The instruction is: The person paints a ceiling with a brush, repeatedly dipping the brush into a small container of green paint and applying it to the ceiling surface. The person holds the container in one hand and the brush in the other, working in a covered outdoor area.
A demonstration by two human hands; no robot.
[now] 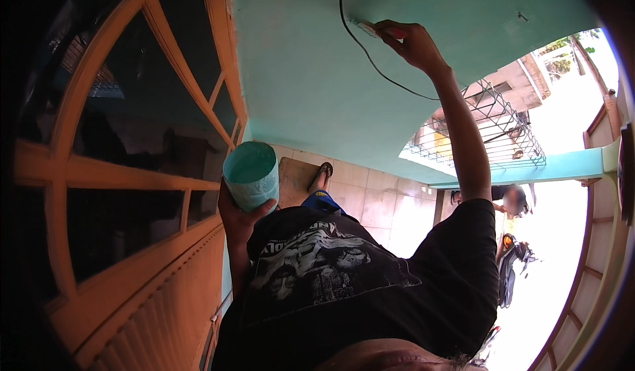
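My left hand (242,213) is closed around a plastic tub (256,187) with turquoise paint inside and smears down its outer side. Raised high, my right hand (417,44) grips a paintbrush (368,28) with a bit of red at its handle. The bristle end is at the turquoise wall (304,80), right by a dark cable (362,48) that runs down across it. My fingers cover most of the handle.
An orange-framed door (58,166) with dark panes stands close on my left. A wire grille (493,129) fills the wall opening at right. Below lie floor tiles (377,202) and a brown mat (294,182). Outside are a person (514,199) and a motorcycle (508,272).
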